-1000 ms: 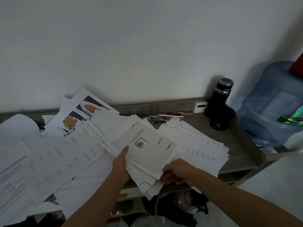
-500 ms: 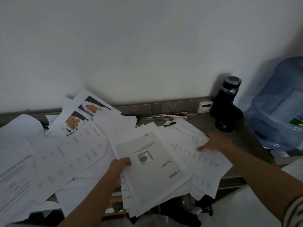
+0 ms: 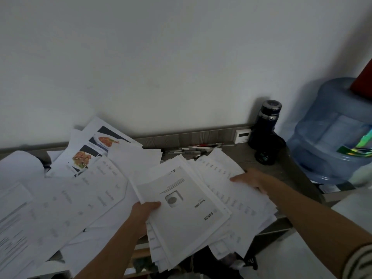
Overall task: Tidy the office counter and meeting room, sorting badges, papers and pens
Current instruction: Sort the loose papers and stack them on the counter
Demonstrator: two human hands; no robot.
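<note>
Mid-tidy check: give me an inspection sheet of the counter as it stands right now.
Surface: grey wood-grain counter, mostly buried under paper.
Job's things: paper stack topped by a Bosch manual; loose sheets spread at left; tabled sheets at right; pens along the back edge; badges: nothing seen.
Clutter: dark flask; small white device against the back ledge; food-photo printouts.
Hands: left hand grips the stack's near-left edge, thumb on top; right hand rests on the tabled sheets, fingers stretched out.
Cables: nothing seen.
Surroundings: plain white wall; blue water jug at right.
</note>
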